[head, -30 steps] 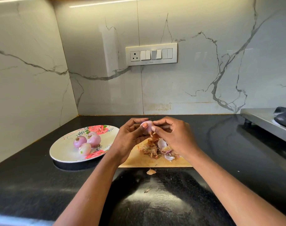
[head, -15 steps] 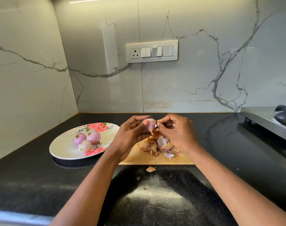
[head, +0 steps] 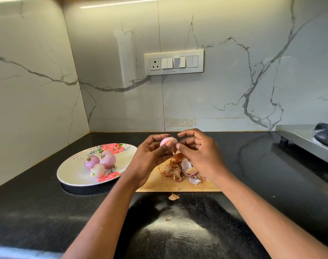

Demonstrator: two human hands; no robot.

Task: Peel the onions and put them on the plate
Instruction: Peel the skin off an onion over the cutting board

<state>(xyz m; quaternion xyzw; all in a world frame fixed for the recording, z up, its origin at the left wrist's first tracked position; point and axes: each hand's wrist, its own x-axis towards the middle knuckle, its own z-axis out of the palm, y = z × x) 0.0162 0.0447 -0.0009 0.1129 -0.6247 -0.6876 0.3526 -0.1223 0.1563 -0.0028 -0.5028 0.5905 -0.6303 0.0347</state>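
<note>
Left hand (head: pixel 150 157) grips the pale pink onion (head: pixel 168 142) at mid-frame, fingers and thumb curled round it, while the right hand (head: pixel 198 156) pinches a strip of brown skin (head: pixel 175 152) at its base.

Most of the onion hides behind the fingers. Below, the peel pile (head: pixel 180 170) sits on a wooden board (head: pixel 178 186), partly covered by both wrists. Left of centre, three peeled onions (head: pixel 100 163) rest touching on the floral plate (head: pixel 73 176). A stove (head: pixel 309 139) is cut off at the right edge.

We see the right hand (head: pixel 198 154) now pinching a strip of skin (head: pixel 175 151) (papery brown) away from the onion (head: pixel 168 141), its other fingers spread.
</note>
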